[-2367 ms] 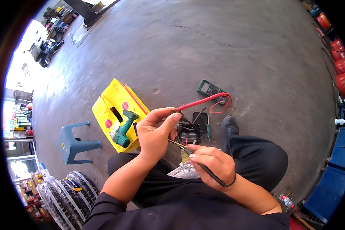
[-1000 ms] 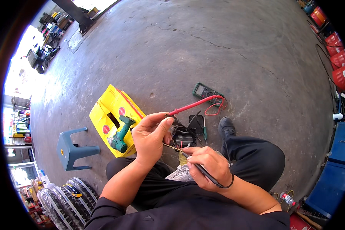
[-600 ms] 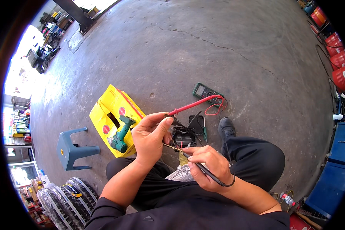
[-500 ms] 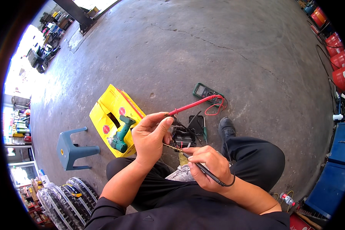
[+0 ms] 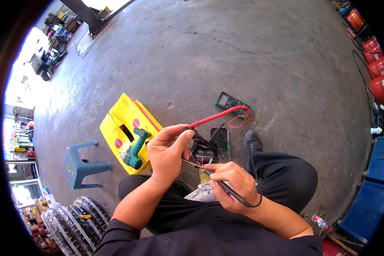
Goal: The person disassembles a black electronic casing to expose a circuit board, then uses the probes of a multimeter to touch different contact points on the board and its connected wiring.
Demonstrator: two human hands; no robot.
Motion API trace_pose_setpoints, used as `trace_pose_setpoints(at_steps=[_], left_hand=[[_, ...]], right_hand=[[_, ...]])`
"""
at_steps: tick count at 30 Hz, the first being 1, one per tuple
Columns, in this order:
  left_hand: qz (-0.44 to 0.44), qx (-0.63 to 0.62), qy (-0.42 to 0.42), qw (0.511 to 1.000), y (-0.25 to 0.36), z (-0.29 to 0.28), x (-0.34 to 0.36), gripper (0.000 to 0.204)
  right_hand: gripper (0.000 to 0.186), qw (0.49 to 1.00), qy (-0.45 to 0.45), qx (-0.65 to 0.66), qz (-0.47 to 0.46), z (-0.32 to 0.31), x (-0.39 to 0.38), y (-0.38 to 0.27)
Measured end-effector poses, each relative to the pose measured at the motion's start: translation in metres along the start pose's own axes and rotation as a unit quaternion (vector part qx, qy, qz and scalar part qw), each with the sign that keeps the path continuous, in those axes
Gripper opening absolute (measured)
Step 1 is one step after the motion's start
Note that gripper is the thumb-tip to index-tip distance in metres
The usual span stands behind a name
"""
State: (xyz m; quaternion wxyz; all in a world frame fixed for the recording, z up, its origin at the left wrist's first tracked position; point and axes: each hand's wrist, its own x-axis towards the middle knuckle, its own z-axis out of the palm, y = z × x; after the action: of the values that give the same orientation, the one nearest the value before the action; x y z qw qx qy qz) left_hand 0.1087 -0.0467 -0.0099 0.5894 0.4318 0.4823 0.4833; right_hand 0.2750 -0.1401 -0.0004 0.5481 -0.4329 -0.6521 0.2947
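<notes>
My left hand (image 5: 168,149) pinches the red test probe (image 5: 215,117), whose lead runs to a green multimeter (image 5: 230,102) lying on the concrete floor. My right hand (image 5: 232,187) grips the black test probe (image 5: 217,181) like a pen, its tip pointing left toward my left thumb. Between and beyond my hands lies a small black electronic part with wires (image 5: 205,151) on the floor. My legs are folded beneath my arms, and a black shoe (image 5: 252,141) shows to the right.
A yellow cardboard box (image 5: 123,123) with a green cordless drill (image 5: 134,149) on it lies to the left. Beside it stands a blue plastic stool (image 5: 83,164). Stacked tyres (image 5: 72,217) sit at lower left, red drums (image 5: 379,77) at far right.
The view has shifted slightly. Both hands still hold their probes in nearly the same pose; the red probe has tipped a little.
</notes>
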Motion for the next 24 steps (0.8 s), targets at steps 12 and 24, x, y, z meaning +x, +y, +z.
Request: trace_pose_setpoints(at_steps=[12,24], left_hand=[[-0.007,-0.004,0.002,1.0,0.001,-0.0008,0.0,0.018],[-0.006,0.0,0.003,1.0,0.0018,-0.0005,0.0004,0.018]], right_hand=[[0.018,1.0,-0.005,0.007,0.018,0.0016,-0.0035,0.0012],[0.017,1.0,-0.006,0.003,0.029,0.0015,-0.0031,-0.001]])
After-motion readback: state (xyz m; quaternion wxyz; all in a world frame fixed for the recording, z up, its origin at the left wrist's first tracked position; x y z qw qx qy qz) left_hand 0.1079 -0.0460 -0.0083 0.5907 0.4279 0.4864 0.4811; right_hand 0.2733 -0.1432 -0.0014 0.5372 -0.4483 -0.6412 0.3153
